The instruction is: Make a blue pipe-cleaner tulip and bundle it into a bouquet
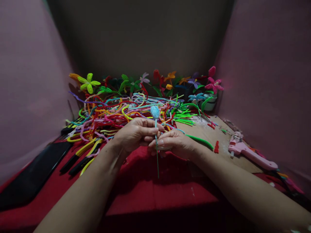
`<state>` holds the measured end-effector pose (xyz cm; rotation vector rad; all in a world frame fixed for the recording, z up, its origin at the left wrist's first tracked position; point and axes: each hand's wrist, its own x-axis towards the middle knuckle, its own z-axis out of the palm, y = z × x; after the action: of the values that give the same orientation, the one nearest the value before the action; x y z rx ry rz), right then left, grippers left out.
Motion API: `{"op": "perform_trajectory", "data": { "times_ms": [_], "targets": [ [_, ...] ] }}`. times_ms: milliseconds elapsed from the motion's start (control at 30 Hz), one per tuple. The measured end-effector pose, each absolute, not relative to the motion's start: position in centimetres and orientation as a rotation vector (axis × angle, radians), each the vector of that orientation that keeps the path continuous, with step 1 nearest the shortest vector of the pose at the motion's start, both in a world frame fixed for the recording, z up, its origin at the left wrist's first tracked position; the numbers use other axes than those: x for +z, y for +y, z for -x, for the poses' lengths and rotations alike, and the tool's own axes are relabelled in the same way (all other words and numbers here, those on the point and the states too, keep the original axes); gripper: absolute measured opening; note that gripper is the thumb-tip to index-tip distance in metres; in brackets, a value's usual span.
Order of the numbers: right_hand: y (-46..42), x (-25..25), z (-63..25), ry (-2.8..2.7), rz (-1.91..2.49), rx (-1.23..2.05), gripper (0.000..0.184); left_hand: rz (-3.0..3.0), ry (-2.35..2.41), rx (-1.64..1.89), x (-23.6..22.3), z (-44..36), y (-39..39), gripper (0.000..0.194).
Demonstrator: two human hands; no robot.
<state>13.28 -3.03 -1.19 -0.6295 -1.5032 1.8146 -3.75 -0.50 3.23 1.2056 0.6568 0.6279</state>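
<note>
A light blue pipe-cleaner flower (155, 112) with a closed, tulip-like head stands upright between my hands, in the middle of the view. My left hand (139, 131) pinches its stem just below the head, thumb and fingers closed. Lower down, my right hand (171, 142) has its fingers closed around the same stem. The thin green end of the stem (157, 168) hangs free beneath my fingers. Right behind the flower lies a heap of many-coloured pipe cleaners (114, 113).
Finished pipe-cleaner flowers (167, 81) line the back. Yellow-and-black-handled pliers (84, 155) and a flat black object (36, 171) lie left on red cloth (145, 197). At right, a pink glue gun (252, 153) rests on a brown board (225, 129), near green pipe cleaners (184, 116).
</note>
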Motion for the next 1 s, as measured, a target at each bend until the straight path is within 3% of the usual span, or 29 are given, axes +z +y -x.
{"op": "perform_trajectory", "data": {
  "times_ms": [267, 433, 533, 733, 867, 1000],
  "targets": [
    [-3.1, -1.4, -12.6, -1.403, 0.738, 1.795, 0.02, -1.19, 0.652, 0.607, 3.2, 3.7, -0.5, 0.027],
    [-2.5, -0.4, -13.5, -1.329, 0.714, 1.673, 0.018, -1.175, 0.644, 0.894, 3.5, 3.8, -0.3, 0.039],
    [-2.0, 0.9, -14.7, -1.217, 0.629, 1.558, 0.019, -1.288, 0.801, 1.007, 3.5, 3.9, 0.1, 0.029],
    [-1.0, 1.8, -16.3, -1.111, 0.544, 1.501, 0.019, -1.963, 1.108, 0.766, 1.4, 2.6, 0.7, 0.003],
    [-0.8, 1.8, -16.9, -1.104, 0.524, 1.475, 0.018, -2.323, 1.078, 0.894, -0.5, 1.6, 0.7, 0.012],
    [-0.9, 2.4, -17.7, -1.06, 0.43, 1.448, 0.016, -2.357, 1.07, 0.887, -1.2, 0.7, 0.4, 0.01]
  ]
}}
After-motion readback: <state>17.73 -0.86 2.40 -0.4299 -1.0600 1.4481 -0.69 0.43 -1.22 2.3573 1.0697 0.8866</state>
